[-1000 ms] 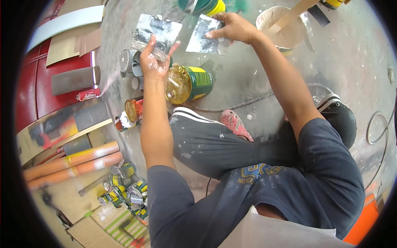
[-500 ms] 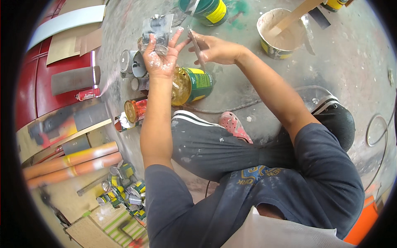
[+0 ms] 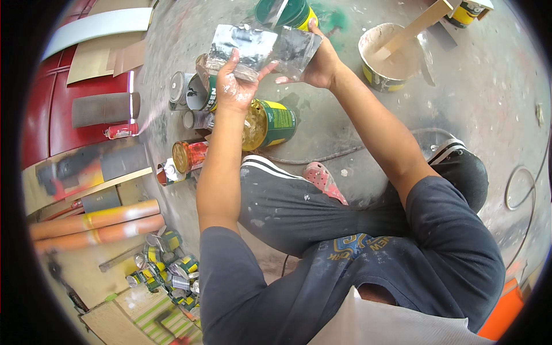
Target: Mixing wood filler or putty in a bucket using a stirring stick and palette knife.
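My left hand [image 3: 234, 92], palm up and spotted with white filler, is closed on a square metal putty spreader [image 3: 244, 45] with pale, greyish filler on its face and lower edge. A second flat metal spreader [image 3: 297, 50], grey and smeared, is gripped by my right hand [image 3: 325, 62]. The two blades meet or overlap at their inner edges; which one lies on top I cannot tell. Just beyond them stands a green and yellow can [image 3: 282, 12] with a metal strip in it. To the right, a tub [image 3: 384, 80] holds beige-pink filler and a wooden stick [image 3: 415, 29].
Below my hands a green and yellow can [image 3: 279, 123] lies near several smaller tins, including a red one [image 3: 190, 156]. A hose [image 3: 322, 160] crosses the floor by my knees. Orange-painted tubes [image 3: 103, 224] and a heap of used cans [image 3: 167, 261] are at the left.
The right spreader, held edge-on and apart before, has swung flat and come against the left one. The left spreader has tilted and moved slightly right. My right hand has shifted right and up.
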